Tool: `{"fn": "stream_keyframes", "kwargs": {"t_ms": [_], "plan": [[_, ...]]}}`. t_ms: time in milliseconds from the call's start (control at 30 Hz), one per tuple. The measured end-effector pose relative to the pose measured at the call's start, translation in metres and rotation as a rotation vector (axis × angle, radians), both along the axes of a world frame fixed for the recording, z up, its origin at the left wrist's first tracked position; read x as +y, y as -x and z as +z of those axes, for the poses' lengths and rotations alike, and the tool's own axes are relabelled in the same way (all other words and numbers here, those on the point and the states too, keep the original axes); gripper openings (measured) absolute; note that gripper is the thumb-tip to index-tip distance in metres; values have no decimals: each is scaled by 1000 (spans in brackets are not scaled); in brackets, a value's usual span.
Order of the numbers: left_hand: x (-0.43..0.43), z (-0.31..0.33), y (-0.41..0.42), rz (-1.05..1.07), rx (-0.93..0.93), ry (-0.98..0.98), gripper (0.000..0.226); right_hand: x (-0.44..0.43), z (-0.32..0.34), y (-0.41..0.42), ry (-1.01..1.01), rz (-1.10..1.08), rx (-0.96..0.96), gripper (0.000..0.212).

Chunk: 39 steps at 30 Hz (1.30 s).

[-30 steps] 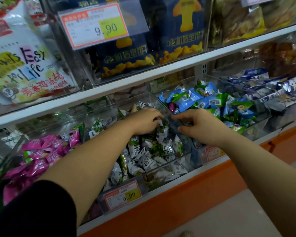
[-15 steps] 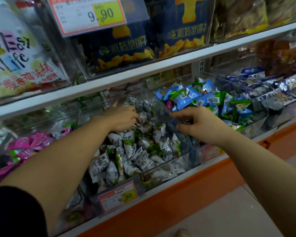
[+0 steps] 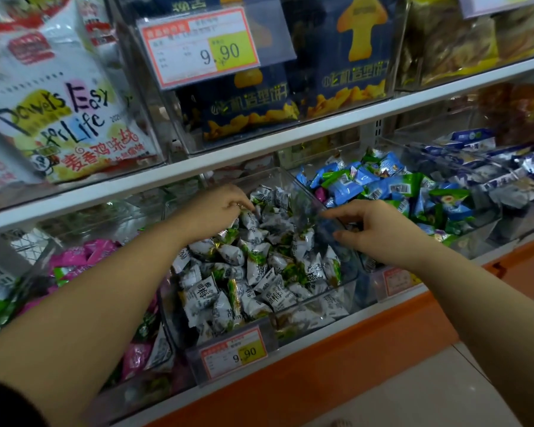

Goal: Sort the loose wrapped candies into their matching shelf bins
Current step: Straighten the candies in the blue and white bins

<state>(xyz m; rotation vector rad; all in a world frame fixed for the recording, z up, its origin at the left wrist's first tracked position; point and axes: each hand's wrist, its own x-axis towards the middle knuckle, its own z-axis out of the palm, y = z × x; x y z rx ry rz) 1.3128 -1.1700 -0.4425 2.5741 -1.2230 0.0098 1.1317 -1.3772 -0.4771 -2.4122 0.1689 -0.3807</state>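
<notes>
Shop shelving point(image 3: 259, 154) with clear plastic bins fills the frame. White-and-green wrapped candies point(image 3: 259, 266) are heaped in the middle clear bin point(image 3: 315, 315), centre frame. The left hand point(image 3: 216, 208) has been drawn from the heap's middle to its far end, with its fingers curled down among the wrappers; whether one is pinched cannot be told. The right hand point(image 3: 379, 232) is kept by the bin's right wall, thumb and forefinger parted, with nothing seen held. A pink wrapper point(image 3: 319, 194) among the blue-and-green candies point(image 3: 383, 189), right of centre, is judged a stray left to sort.
</notes>
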Motion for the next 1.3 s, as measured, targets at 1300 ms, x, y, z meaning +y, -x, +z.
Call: {"fn": "stream_keyframes", "kwargs": {"t_ms": [1300], "plan": [[136,-18,66,144,106,71,35,138,19,-80,615,352,235,56]]}}
